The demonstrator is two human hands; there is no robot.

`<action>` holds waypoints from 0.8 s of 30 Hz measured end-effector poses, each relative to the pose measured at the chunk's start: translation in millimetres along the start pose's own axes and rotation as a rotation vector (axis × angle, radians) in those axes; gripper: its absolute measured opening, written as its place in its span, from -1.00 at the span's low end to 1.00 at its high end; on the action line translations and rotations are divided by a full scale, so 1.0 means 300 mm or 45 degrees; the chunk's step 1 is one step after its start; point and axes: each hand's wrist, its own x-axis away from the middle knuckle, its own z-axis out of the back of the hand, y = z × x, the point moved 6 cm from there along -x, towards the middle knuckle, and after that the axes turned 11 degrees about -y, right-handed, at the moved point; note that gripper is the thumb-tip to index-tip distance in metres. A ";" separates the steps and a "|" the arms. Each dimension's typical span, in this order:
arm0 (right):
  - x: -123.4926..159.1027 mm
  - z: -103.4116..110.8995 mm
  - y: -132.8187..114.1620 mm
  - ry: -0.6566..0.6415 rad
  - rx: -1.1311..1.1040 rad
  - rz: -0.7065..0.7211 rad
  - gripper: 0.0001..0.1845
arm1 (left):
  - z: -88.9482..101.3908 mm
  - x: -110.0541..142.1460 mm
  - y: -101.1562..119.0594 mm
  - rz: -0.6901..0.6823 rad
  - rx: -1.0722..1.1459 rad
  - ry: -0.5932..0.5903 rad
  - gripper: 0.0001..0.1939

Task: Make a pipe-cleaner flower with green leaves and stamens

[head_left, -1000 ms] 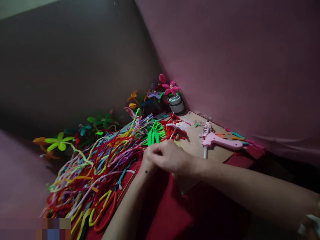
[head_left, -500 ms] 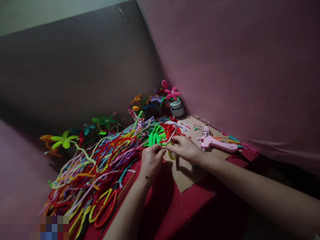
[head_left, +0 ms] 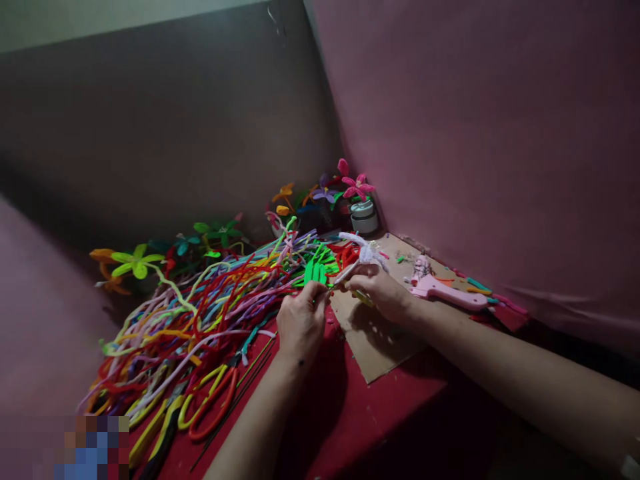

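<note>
My left hand point(head_left: 300, 323) is closed in a pinch at the near edge of a big heap of coloured pipe cleaners point(head_left: 200, 313), right beside a bunch of bright green pieces point(head_left: 315, 270). My right hand point(head_left: 383, 290) is closed round a white pipe-cleaner flower point(head_left: 363, 250) on a thin stem; something yellow shows under its fingers. The two hands almost touch above a piece of brown cardboard point(head_left: 380, 340) lying on the red table point(head_left: 390, 427).
A pink glue gun point(head_left: 447, 290) lies on the cardboard to the right. Finished pipe-cleaner flowers point(head_left: 350, 187) and a small grey pot point(head_left: 365, 217) stand in the corner; more flowers point(head_left: 135, 263) lie at the left. Scissors with red and yellow handles point(head_left: 210, 400) lie near the front. Walls close in behind and right.
My hands have come apart: the right one, which lay over the left, has moved right and forward and lifted the white flower. The view has shifted slightly.
</note>
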 end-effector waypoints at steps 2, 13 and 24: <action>-0.008 -0.004 0.009 -0.029 0.039 -0.009 -0.87 | 0.009 0.000 0.011 -0.057 -0.069 0.027 -0.88; -0.042 0.018 0.018 -0.049 -0.100 -0.027 -0.87 | -0.028 -0.028 -0.026 0.011 1.070 -0.494 -0.75; -0.060 0.034 0.007 -0.047 -0.033 -0.006 -0.84 | 0.047 -0.037 -0.056 -0.036 0.683 -0.031 -0.76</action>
